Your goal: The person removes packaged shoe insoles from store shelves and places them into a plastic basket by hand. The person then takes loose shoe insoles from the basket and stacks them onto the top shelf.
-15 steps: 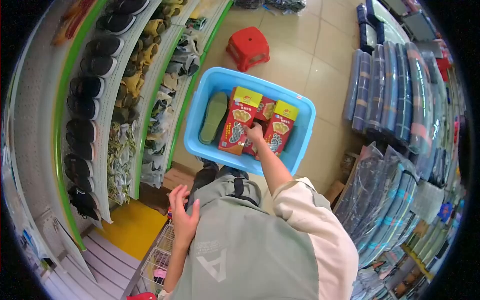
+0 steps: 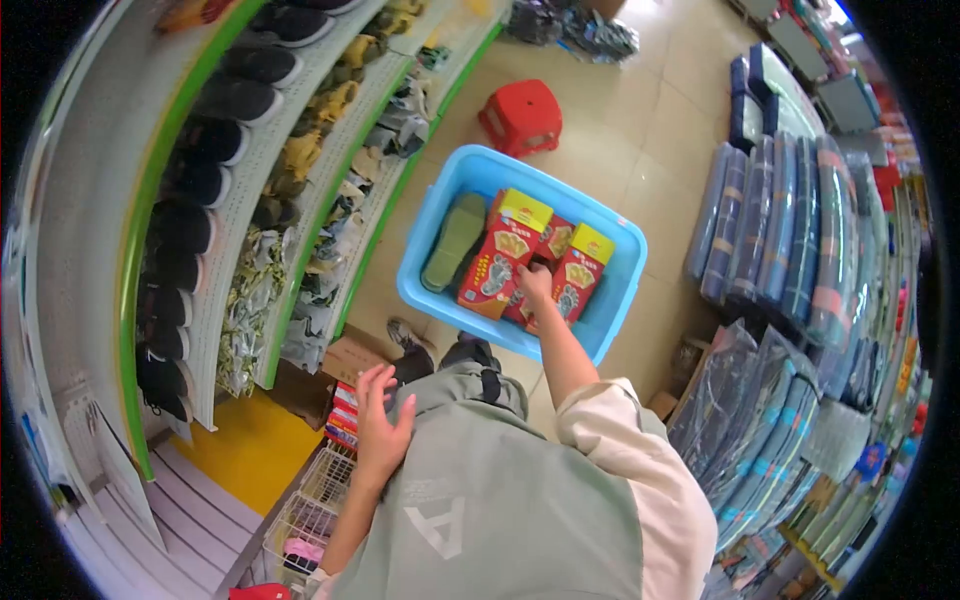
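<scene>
The right hand [image 2: 536, 284] was in the tub [image 2: 622, 262], at the gap between the left box [image 2: 499, 255] and the right box [image 2: 584, 272]; whether its fingers gripped either could not be told. Both boxes lay with a sole [image 2: 456, 240] on their left. The left hand [image 2: 382, 432] hung near the shirt [image 2: 520, 500], fingers loosely spread. The tub stood on the floor [image 2: 665, 130].

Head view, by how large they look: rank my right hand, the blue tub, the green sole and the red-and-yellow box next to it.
1. Blue tub
2. Red-and-yellow box
3. Green sole
4. Right hand, its fingertips partly hidden
</scene>
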Demonstrator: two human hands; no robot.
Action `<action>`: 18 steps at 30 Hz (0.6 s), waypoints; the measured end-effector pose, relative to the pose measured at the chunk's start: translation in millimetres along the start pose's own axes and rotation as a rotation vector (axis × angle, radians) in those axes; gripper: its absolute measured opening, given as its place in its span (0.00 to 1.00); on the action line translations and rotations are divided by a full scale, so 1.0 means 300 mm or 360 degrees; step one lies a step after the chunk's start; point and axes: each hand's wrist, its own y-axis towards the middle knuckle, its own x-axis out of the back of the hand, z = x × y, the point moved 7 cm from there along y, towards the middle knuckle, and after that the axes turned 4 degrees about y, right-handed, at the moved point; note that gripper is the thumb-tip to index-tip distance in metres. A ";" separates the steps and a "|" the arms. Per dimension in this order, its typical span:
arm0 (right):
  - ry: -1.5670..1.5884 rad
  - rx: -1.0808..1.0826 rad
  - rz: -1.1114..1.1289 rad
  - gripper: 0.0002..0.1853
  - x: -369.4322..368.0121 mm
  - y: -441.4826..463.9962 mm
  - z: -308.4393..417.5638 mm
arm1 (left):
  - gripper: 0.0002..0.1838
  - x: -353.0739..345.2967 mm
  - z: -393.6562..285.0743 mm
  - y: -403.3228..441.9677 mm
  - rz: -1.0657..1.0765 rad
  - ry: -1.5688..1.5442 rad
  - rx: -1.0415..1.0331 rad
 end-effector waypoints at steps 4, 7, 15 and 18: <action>0.0070 -0.0168 -0.0023 0.26 0.059 -0.164 0.150 | 0.27 0.084 0.050 -0.002 -0.0050 -0.0082 -0.0082; 0.0072 -0.0038 -0.0239 0.22 0.066 -0.169 0.123 | 0.26 0.164 0.117 -0.017 -0.0132 -0.0128 -0.0161; 0.0250 -0.0027 -0.0174 0.23 -0.044 -0.433 0.171 | 0.23 0.405 0.325 -0.034 -0.0218 -0.0341 -0.0282; 0.0296 -0.0001 -0.0181 0.22 -0.082 -0.520 0.168 | 0.20 0.480 0.364 -0.008 -0.0229 -0.0426 -0.0320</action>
